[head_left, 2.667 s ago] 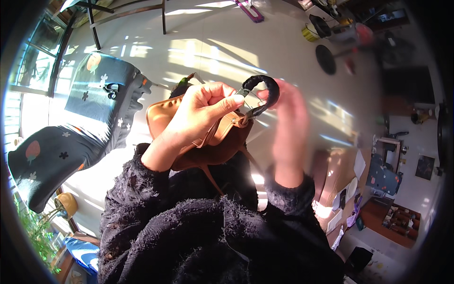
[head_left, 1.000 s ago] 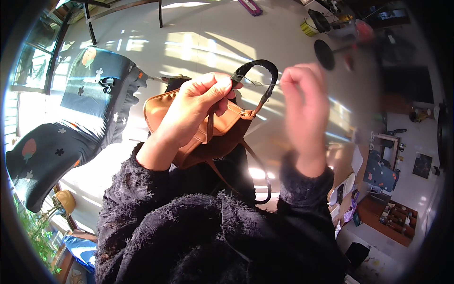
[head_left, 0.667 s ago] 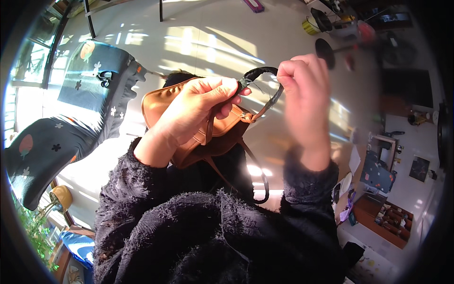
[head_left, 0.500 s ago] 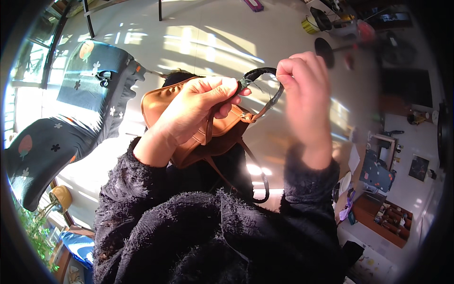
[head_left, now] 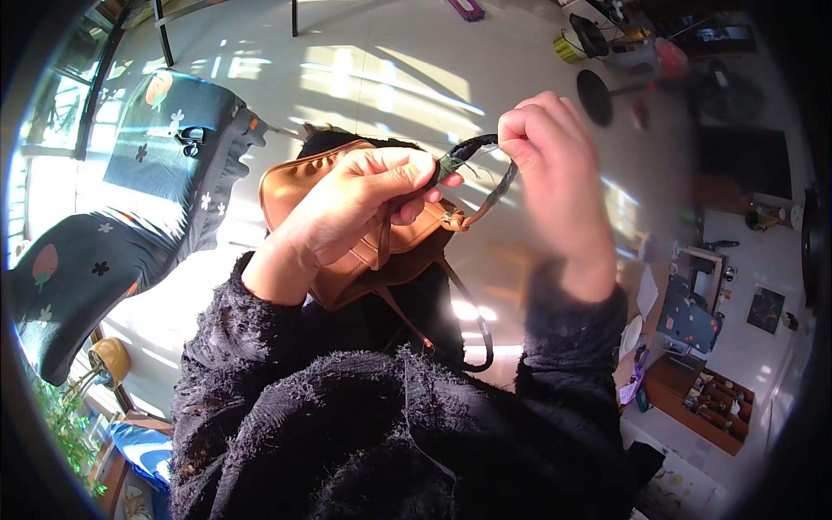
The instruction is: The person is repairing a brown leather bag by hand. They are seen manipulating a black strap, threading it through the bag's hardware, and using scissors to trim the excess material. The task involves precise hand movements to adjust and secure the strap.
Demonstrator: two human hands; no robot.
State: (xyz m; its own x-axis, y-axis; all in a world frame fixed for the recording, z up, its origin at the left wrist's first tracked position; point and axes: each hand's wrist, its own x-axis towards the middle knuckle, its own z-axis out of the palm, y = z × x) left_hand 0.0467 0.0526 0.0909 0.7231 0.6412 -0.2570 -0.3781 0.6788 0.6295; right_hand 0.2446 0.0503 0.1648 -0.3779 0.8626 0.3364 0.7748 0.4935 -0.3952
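Two hands work at the dark wrapped handle of a brown bag, which sits tilted in front of the person's body, above the lap. The left hand is clamped on the handle, thumb and fingers pinching it beside a greenish wrapped stretch. The right hand is at the far bend of the same handle, thumb and fingers drawn together (whether they hold the handle itself or only something fine, one cannot tell). Loose threads stand out from the wrapping between the two hands. The handle's lower end meets the bag in a brown knot-like join, and a second loop hangs below on the right.

To the left stands a seat under a grey patterned cover, with sunglasses on it. Sunlight stripes the floor.
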